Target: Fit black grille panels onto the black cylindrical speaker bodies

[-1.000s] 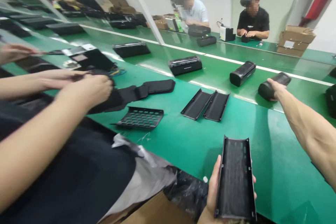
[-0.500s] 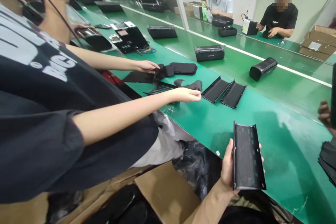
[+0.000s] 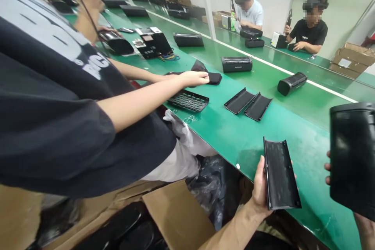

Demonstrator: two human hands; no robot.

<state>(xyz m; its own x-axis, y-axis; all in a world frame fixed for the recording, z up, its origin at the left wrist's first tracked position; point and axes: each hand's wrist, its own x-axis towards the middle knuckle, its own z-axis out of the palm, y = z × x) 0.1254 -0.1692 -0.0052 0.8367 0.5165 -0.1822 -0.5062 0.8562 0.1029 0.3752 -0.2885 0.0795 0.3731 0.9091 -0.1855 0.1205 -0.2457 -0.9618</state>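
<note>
My left hand [image 3: 259,189] grips a black curved speaker grille panel [image 3: 283,177] by its lower part, with the hollow inner side facing me. The thumb lies along its left edge and the fingertips show at the right edge. At the right of the view, my right hand [image 3: 327,168] holds a black speaker [image 3: 353,156] upright. That speaker hides most of the hand and runs out of the picture. On the green table, two similar curved panels [image 3: 238,101] lie side by side beyond my left hand.
A co-worker's arm [image 3: 146,103] reaches over a slotted black panel [image 3: 190,100] and dark sheets [image 3: 215,78] at the left. Finished-looking speakers [image 3: 236,64] stand along the green table [image 3: 225,136]. An open cardboard box [image 3: 178,211] sits below its edge. Two people work across.
My right hand has come in from the right edge with the speaker. My left hand and its panel have barely shifted. The co-worker's near hand has moved away from me, over the dark sheets.
</note>
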